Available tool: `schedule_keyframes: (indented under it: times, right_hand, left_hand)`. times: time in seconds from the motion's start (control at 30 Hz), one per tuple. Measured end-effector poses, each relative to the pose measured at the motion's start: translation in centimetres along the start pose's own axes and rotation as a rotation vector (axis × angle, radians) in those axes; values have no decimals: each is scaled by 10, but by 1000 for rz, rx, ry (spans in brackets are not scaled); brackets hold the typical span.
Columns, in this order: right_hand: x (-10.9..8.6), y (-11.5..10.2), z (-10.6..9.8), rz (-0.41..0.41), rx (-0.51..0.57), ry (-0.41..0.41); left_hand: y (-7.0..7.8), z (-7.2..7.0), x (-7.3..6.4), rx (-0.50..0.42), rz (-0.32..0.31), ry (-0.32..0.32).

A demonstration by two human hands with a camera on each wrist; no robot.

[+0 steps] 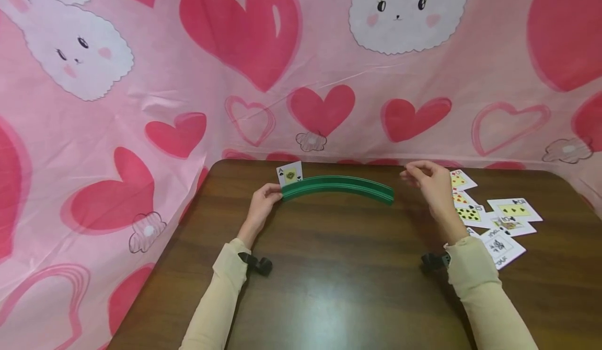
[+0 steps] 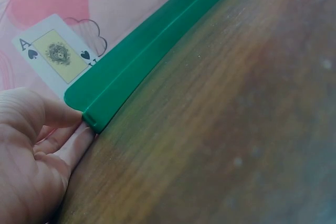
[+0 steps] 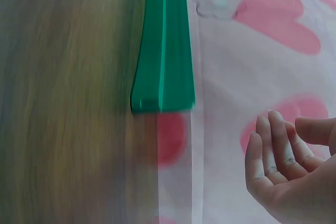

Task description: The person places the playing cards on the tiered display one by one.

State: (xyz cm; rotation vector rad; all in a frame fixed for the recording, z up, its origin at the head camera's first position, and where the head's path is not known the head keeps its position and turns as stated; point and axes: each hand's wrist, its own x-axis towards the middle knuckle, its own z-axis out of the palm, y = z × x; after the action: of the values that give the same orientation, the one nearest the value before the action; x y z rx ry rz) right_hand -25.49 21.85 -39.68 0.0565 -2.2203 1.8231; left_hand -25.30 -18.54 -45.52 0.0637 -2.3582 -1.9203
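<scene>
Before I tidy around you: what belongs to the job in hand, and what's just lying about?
Part of the job: green rack, held by the left hand; ace of spades; probably the loose cards.

Apparently incidental: patterned backdrop; black wrist devices.

The table (image 1: 324, 240) bears a green rack (image 1: 338, 183) and cards (image 1: 514, 210).

The green holder (image 1: 337, 184) hides the bottom of the ace (image 1: 290, 172). The right sleeve (image 1: 472, 264) partly covers the nearest loose card (image 1: 504, 248).
</scene>
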Motion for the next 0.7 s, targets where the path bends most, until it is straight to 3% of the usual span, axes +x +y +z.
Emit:
schedule_keyframes:
  times: [0.13,0.2,0.27,0.5,0.7]
  right_hand:
    - [35,74,-31,-65,136,42]
    - [40,82,-44,-57,204,49]
    - [33,68,-53,-18,260,62]
    - [-12,-12,-69,31,271,89]
    - [-19,-19,-89,89,376,142]
  left_hand:
    - [-3,-1,2,-12,-1,2]
    - [-3,-1,2,-25,-4,-1]
    - [-2,0,2,-34,-3,-3]
    - [-1,1,0,-23,-6,-2]
    - [-2,-1,0,-23,-9,-6]
